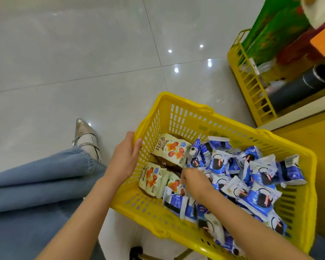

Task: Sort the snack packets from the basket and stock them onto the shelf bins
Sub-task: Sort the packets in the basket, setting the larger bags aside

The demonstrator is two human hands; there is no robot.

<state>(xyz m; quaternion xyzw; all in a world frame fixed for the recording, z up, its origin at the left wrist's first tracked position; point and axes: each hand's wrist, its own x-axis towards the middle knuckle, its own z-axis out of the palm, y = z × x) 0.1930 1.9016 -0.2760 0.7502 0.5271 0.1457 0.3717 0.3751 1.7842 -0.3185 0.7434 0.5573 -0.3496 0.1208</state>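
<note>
A yellow plastic basket (188,117) sits low in front of me, full of snack packets. Several blue-and-white packets (259,196) fill its right and middle. Cream-and-brown packets with orange pictures (172,151) lie at its left side. My left hand (125,159) grips the basket's left rim. My right hand (193,180) reaches down among the packets, fingers curled at the edge of a cream packet (174,184); its fingertips are hidden, so the hold is unclear.
A yellow shelf bin (251,85) at the upper right holds green packs and a dark cylinder (298,87). A yellow shelf base (308,147) stands right of the basket. Glossy grey floor tiles lie to the left, with a leg in jeans and a silver shoe (84,136).
</note>
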